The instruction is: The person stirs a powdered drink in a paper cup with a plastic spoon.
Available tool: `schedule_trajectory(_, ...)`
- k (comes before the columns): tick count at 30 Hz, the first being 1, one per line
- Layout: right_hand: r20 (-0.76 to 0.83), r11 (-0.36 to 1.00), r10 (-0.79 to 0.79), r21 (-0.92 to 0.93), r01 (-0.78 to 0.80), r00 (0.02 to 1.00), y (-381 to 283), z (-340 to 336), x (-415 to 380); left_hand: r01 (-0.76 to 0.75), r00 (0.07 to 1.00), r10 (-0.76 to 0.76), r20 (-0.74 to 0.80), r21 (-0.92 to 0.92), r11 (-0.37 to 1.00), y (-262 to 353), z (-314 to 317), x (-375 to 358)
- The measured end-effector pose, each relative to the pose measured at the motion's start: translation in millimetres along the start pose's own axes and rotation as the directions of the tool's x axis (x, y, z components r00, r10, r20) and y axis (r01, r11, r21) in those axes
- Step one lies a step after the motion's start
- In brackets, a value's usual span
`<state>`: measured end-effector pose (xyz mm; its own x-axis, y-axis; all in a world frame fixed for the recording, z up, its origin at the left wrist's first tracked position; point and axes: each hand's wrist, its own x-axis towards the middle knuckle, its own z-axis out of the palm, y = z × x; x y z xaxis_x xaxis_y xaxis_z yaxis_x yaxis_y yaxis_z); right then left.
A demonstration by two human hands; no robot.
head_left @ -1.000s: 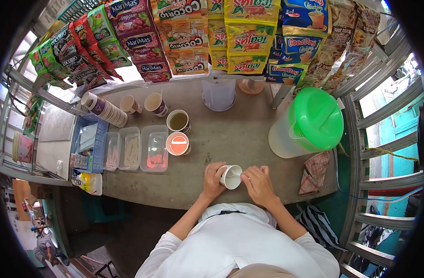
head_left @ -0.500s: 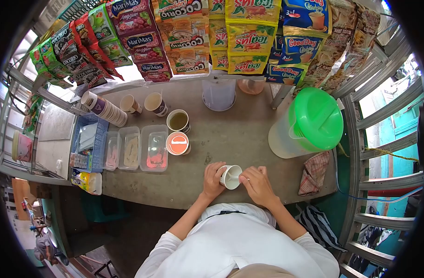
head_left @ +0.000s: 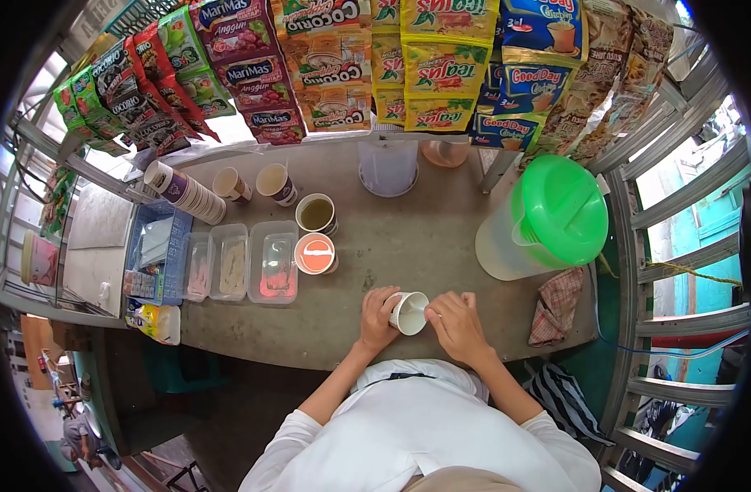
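Tilted on its side near the table's front edge, a white paper cup (head_left: 411,313) faces its open mouth toward the right. My left hand (head_left: 379,318) is wrapped round the cup's outer wall. At the cup's rim is my right hand (head_left: 457,326), its fingers pinched together; whatever they grip is too small to make out. Beyond them stand a cup of greenish-brown liquid (head_left: 316,215) and a cup with an orange-red top (head_left: 315,253).
Shallow plastic containers (head_left: 273,262), a blue basket (head_left: 161,238) and stacked cups (head_left: 183,190) are at the left. A green-lidded jug (head_left: 560,215) and checked cloth (head_left: 556,306) lie right. Sachets (head_left: 445,74) hang above the table's far edge.
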<state>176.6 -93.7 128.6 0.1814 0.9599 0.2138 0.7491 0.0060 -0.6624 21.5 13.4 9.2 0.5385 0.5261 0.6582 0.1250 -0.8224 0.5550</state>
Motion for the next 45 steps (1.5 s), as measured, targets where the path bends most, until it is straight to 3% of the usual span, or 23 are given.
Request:
schedule_trajectory(3,0.075,0.995,0.017,0.092,-0.024,0.997,1.5,-3.3,-0.1,-0.002,1.000,0.002,-0.001,-0.001,1.000,1.1,-1.1,1.6)
schedule_trajectory(6,0.031,1.000,-0.004,-0.026,0.005,0.999,0.1,-2.2,1.1,-0.002,1.000,0.002,0.002,0.001,1.000,0.8,-0.7,1.1)
schedule_trajectory(9,0.049,0.993,0.032,0.112,-0.037,0.998,4.4,-1.2,-1.2,0.001,1.000,-0.001,0.001,0.006,1.000,0.5,-0.9,0.4)
schedule_trajectory(12,0.039,1.000,0.000,0.008,-0.001,0.999,1.3,-2.2,-0.4,0.001,1.000,-0.001,0.000,-0.001,1.000,0.4,-0.6,0.5)
schedule_trajectory(15,0.052,0.994,0.031,0.108,-0.037,0.998,3.2,-2.5,-1.5,0.005,1.000,-0.005,0.001,-0.007,1.000,0.8,-1.0,1.2)
schedule_trajectory(18,0.054,1.000,-0.010,-0.014,0.011,0.999,1.1,-2.8,0.0,0.007,1.000,-0.007,0.004,-0.010,1.000,1.5,-0.7,1.2)
schedule_trajectory(21,0.063,0.992,0.033,0.120,-0.040,0.997,4.2,-2.9,-1.9,0.005,1.000,-0.005,0.009,-0.007,1.000,0.8,-1.2,0.8)
schedule_trajectory(24,0.053,1.000,-0.002,-0.012,0.003,0.999,2.4,-2.3,-0.5,0.001,1.000,-0.001,0.008,0.002,1.000,-1.0,0.7,-1.2)
schedule_trajectory(27,0.054,0.995,0.015,0.094,-0.020,0.998,3.1,-3.7,-1.4,0.000,1.000,0.000,0.015,0.003,1.000,-1.1,-0.2,-1.3)
schedule_trajectory(30,0.039,0.999,-0.013,-0.031,0.015,0.999,1.7,-2.5,-0.4,-0.002,1.000,0.002,0.014,0.001,1.000,-0.9,0.7,-1.0)
schedule_trajectory(33,0.056,0.996,0.014,0.084,-0.019,0.998,1.8,-4.0,-1.6,-0.003,1.000,0.003,0.015,-0.006,1.000,0.1,-0.4,0.2)
schedule_trajectory(36,0.046,1.000,-0.012,-0.020,0.013,0.999,1.0,-3.0,0.3,-0.008,1.000,0.008,0.014,-0.001,1.000,-0.1,0.6,-0.1)
schedule_trajectory(39,0.035,0.997,0.011,0.072,-0.013,0.999,2.4,-3.9,-1.0,-0.013,1.000,0.013,0.017,0.007,1.000,-0.2,-0.8,0.1)
schedule_trajectory(42,0.073,1.000,-0.001,0.004,0.001,0.997,-0.5,-4.9,0.3,-0.013,1.000,0.013,0.012,0.000,1.000,-0.7,0.4,-0.4)
schedule_trajectory(45,0.056,0.999,-0.005,0.054,0.002,0.998,-0.2,-5.7,-0.9,-0.003,1.000,0.003,0.014,-0.006,1.000,0.1,-1.1,-1.3)
